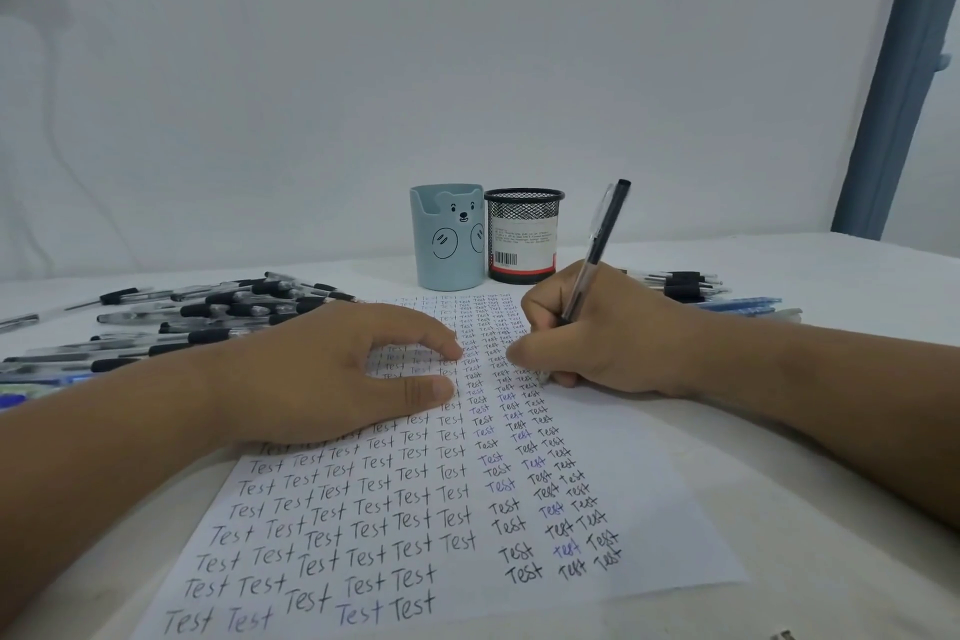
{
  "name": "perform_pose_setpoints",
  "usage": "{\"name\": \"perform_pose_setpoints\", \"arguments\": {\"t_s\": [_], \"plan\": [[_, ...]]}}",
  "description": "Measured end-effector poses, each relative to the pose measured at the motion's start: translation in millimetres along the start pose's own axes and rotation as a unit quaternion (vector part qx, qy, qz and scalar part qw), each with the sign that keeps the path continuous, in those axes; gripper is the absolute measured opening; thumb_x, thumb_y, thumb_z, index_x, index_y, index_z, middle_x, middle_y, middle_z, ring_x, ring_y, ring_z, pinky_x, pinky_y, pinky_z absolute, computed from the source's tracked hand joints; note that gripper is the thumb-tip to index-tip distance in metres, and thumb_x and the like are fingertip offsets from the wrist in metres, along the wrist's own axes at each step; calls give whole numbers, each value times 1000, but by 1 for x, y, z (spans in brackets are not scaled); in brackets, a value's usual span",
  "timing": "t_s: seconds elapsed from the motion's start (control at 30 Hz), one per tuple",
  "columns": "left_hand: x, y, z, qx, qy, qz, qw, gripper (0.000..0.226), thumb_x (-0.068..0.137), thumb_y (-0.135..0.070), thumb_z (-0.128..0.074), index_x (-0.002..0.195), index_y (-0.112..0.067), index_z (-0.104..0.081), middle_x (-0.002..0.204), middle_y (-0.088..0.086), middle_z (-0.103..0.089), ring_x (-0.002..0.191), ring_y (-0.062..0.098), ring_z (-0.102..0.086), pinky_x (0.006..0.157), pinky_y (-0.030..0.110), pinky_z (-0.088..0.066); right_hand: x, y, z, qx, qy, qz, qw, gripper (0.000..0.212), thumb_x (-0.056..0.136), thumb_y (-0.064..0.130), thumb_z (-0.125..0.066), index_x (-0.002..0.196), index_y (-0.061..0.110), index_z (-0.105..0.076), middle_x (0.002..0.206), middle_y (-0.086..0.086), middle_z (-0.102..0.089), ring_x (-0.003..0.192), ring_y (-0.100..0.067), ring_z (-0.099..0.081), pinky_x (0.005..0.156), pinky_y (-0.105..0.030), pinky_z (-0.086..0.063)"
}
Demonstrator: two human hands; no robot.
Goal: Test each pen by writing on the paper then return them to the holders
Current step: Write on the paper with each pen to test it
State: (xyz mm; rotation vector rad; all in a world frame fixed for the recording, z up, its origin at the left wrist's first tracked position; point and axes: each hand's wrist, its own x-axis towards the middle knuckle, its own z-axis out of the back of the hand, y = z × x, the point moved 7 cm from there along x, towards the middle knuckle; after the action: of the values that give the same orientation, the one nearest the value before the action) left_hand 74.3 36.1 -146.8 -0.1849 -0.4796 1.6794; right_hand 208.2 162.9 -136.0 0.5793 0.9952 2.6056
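a: what's behind the table?
b: a plain pale wall [467,42], evenly lit, with soft folds like hanging cloth at the left
a: anything else?
b: a blue-grey post [893,83] leans up the right edge
a: and the table [831,509] itself?
b: covered in an off-white, faintly creased cloth

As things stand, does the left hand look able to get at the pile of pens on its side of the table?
Probably yes. The left hand rests flat on the paper, holding nothing, and the pile of pens lies just beyond it with nothing between.
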Motion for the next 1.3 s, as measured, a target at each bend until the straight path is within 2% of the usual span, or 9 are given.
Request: {"name": "perform_pose_setpoints", "arguments": {"t_s": [0.13, 0.27, 0.47, 0.77, 0.93, 1.1, 1.3], "plan": [[-1, 0, 0, -1, 3, 4, 1000, 47, 73, -72, -58, 119, -62, -59, 126, -50, -49, 118, -33, -33, 104, 9, -25, -1, 0, 2, -7, -11, 3, 1000, 43, 82, 7, -68, 50, 17, -41, 48, -1, -52, 52, -13, -50, 53, -21, -39], [-1, -1, 0, 0, 0, 4, 1000, 47, 74, -70, -58, 120, -58, -61, 123, -50, -49, 117, -34, -33, 97, 2, -26, -1, 0, 2, 7, -8, 3, 1000, 45, 83, 4, -67, 50, 16, -39, 50, -9, -49, 46, -9, -48, 48, -17, -36], [-1, 1, -1, 2, 6, 10, 1000, 48, 73, -73, -58, 119, -61, -59, 127, -47, -50, 121, -28, -37, 109, 13, -27, 1, -1, 2, -10, -12, 12, 1000, 40, 81, 5, -67, 52, 14, -42, 49, -3, -49, 49, -12, -49, 52, -21, -38], [-3, 0, -1, -7, 13, 11, 1000, 50, 71, -75, -57, 119, -62, -58, 127, -47, -50, 119, -30, -38, 105, 11, -29, 1, -2, 3, -9, -5, 15, 1000, 41, 82, 2, -66, 53, 13, -39, 54, -12, -45, 48, -11, -52, 52, -23, -38], [-3, -1, -1, -5, 19, 17, 1000, 52, 70, -77, -55, 120, -64, -56, 130, -45, -50, 123, -25, -39, 111, 17, -30, 3, -4, 2, -5, 0, 10, 1000, 42, 83, 2, -66, 53, 14, -38, 51, -8, -40, 49, -12, -53, 51, -23, -37], [-3, -2, -1, -2, 16, 18, 1000, 53, 68, -77, -54, 120, -63, -57, 127, -47, -50, 122, -26, -39, 112, 17, -29, 2, -3, 4, -13, -14, 18, 1000, 39, 80, 4, -64, 53, 14, -39, 51, -8, -45, 51, -17, -43, 51, -23, -35], [-3, -2, -1, -2, 18, 18, 1000, 52, 71, -76, -55, 121, -61, -58, 130, -45, -50, 125, -24, -39, 114, 19, -29, 3, -6, 4, 11, -5, 5, 1000, 39, 81, 0, -63, 54, 11, -37, 54, -11, -35, 51, -19, -51, 50, -23, -35]]}}
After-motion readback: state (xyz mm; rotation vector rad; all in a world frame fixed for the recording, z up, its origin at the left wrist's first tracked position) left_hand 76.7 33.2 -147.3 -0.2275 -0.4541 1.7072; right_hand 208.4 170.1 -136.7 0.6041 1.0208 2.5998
